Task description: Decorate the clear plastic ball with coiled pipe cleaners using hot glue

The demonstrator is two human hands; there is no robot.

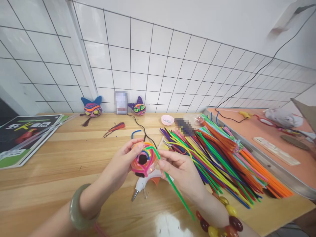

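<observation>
Held up over the table is a clear plastic ball (151,168) partly covered with pink, orange, blue and black pipe cleaners. My left hand (129,154) grips its left side, thumb on top. A green pipe cleaner (179,191) curves over the upper right of the ball, and its long free end hangs down to the right. My right hand (176,164) pinches this green pipe cleaner beside the ball. Beneath the ball lies a white hot glue gun (142,184) with a metal nozzle and wire stand, partly hidden by the ball and hands.
Many coloured pipe cleaners (222,164) spread over the right side. Scissors (172,146) lie among them. A pink bowl (167,120), two finished pipe-cleaner heads (92,109) and a phone (120,102) stand at the back. A magazine (29,138) lies left; red threads (115,129) lie mid-table.
</observation>
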